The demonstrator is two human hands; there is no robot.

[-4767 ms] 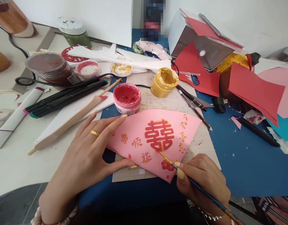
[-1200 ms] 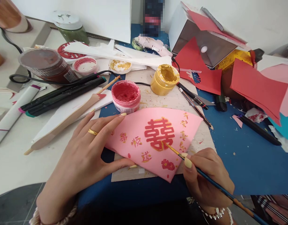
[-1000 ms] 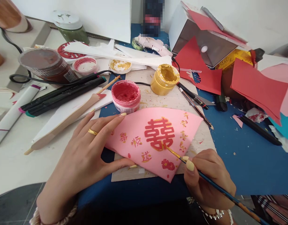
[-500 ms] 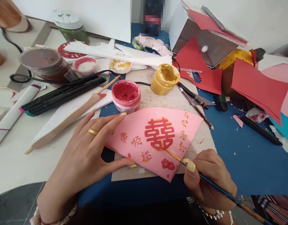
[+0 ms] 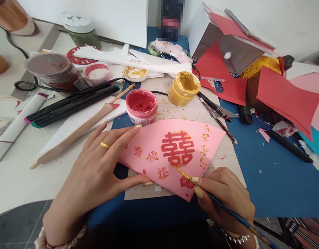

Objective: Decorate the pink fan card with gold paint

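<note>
And we're on it: the right hand (image 5: 224, 197) has slid left and down, and the gold-coloured end of the fine paintbrush (image 5: 226, 211) has moved off the foot of the red double-happiness character (image 5: 178, 148). It now sits just off that character's lower left, with the red flower (image 5: 186, 182) right under the brush. We see the right fingers (image 5: 198, 192) pinched narrow around the blue handle, holding it firmly. The left hand (image 5: 89, 169) lies on the fan-shaped pink paper (image 5: 149, 141), fingers (image 5: 118, 136) spread wide, thumb along the lower edge. So the paper sits between both hands, on a cardboard sheet (image 5: 221, 159) over a blue mat (image 5: 278, 180), with the open red paint jar (image 5: 141, 105) just beyond its top edge and the gold paint jar (image 5: 184, 88) close by
</note>
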